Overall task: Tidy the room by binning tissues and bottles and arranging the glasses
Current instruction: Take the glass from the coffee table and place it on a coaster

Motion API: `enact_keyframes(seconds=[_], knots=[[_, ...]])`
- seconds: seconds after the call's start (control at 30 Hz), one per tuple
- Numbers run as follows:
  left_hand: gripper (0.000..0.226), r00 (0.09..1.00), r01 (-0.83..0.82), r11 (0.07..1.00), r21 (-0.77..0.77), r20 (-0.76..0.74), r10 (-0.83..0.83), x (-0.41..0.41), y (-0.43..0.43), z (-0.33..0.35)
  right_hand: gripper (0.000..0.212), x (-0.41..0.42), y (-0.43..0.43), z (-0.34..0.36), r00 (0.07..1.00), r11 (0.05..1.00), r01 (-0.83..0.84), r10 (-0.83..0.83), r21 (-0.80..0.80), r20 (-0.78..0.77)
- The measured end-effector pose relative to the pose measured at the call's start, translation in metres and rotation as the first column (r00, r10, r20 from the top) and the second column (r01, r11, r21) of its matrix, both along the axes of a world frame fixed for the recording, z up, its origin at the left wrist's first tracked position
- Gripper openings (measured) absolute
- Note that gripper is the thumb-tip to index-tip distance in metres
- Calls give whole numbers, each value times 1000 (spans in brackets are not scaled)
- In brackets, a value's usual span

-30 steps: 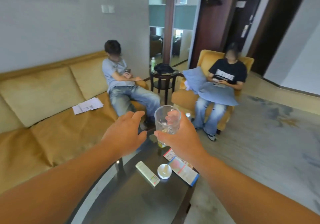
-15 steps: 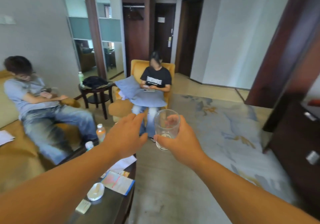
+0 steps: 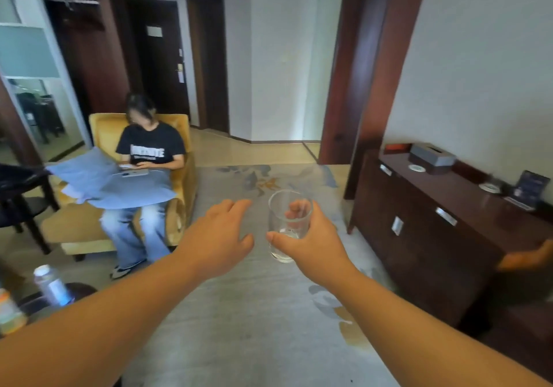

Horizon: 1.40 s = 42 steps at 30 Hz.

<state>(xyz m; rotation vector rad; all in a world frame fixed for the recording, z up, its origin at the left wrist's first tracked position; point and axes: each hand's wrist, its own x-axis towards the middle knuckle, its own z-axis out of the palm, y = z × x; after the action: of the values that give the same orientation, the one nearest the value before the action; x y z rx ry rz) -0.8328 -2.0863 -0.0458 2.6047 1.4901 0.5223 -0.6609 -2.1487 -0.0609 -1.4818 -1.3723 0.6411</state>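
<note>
One line of white lettering crosses the black T-shirt [image 3: 151, 147] of the person seated in the yellow armchair [image 3: 182, 183] at middle left, too blurred to read. At frame centre the right hand [image 3: 311, 241] wraps thumb and fingers around a clear, upright drinking glass [image 3: 288, 225], while the left hand [image 3: 217, 238] hovers just beside it, fingers spread and holding nothing. Compared with half a second ago, the view has swung right: the sofa sitter is gone and a dark wooden sideboard [image 3: 434, 222] fills the right side.
</note>
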Motion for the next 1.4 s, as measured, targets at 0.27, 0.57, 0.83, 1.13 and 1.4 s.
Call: enact_keyframes(seconds=[0.27,0.57,0.83,1.13,1.4], knots=[[65,980,197,980,-35,-13,-197,105,54,-7,56,86,19,-14,978,978,205,-206,-27,-20],[61,923,385,920,-70,32,-383,201,142,-8,53,158,70,-10,908,907,417,-415,-56,54],[60,873,488,871,-50,39,-487,283,206,-14,55,223,112,-13,848,845,529,-522,-80,92],[60,821,571,820,-42,39,-569,422,253,-24,60,353,154,-21,810,809,584,-576,-68,106],[60,822,569,822,-15,40,-568,552,291,-17,63,482,190,-13,802,800,596,-589,-67,95]])
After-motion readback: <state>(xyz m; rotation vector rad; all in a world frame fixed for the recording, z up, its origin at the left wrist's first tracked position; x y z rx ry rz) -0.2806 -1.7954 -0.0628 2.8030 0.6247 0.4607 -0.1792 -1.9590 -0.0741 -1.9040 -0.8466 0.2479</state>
